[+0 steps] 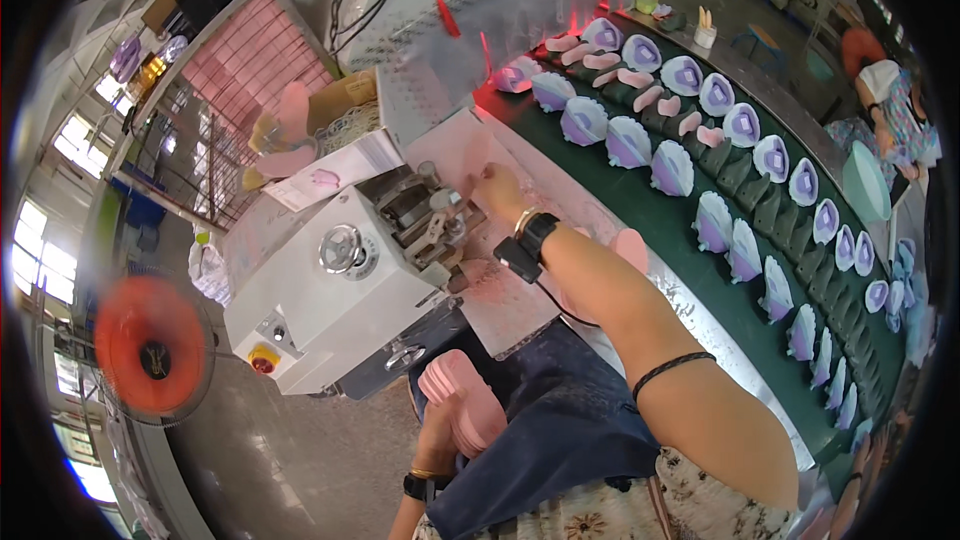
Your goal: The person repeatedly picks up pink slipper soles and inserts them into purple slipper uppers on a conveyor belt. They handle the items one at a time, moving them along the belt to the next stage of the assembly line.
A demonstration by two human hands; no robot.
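Note:
My left hand (437,437) is low in front of my lap, its fingers wrapped round a stack of pink insoles (470,402). My right hand (498,192) reaches forward, just beyond the metal working head (425,215) of a grey-white bench machine (335,290). Its fingers are closed over the pink-dusted work plate (505,305); whatever they pinch is hidden or too blurred to name. Near my right forearm, a loose pink insole piece (629,249) lies at the plate's edge.
A green conveyor belt (690,202) carries rows of purple-and-white shoe parts (628,142), pink pieces and dark shoe-shaped forms. An orange fan (150,345) stands left. Behind the machine are a white box (335,170) and wire rack (240,90). Another person (885,110) is at far right.

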